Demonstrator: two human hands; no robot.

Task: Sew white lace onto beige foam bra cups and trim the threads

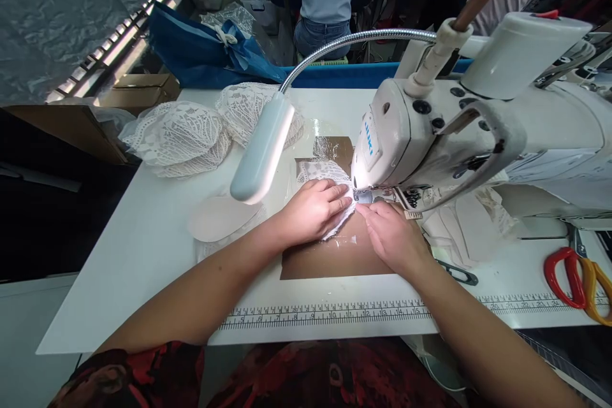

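A piece of white lace fabric [325, 171] lies under the needle area of a white sewing machine [387, 131]. My left hand [315, 209] rests on the lace, fingers stretched out and pressing it flat just left of the presser foot. Close in front of the foot, my right hand [389, 233] has its thumb and forefinger together at the fabric's near right edge. The right hand's other fingers are curled and partly hidden. Beneath both hands is a brown board [315, 264] covered with shiny clear tape.
Lace bundles [179, 137] lie at the back left. A lamp head [262, 146] hangs left of the machine. Pale cut pieces [466, 229], a small dark tool [458, 273] and red-and-yellow-handled scissors [567, 277] lie right. A printed ruler [325, 315] runs along the front edge. People sit beyond.
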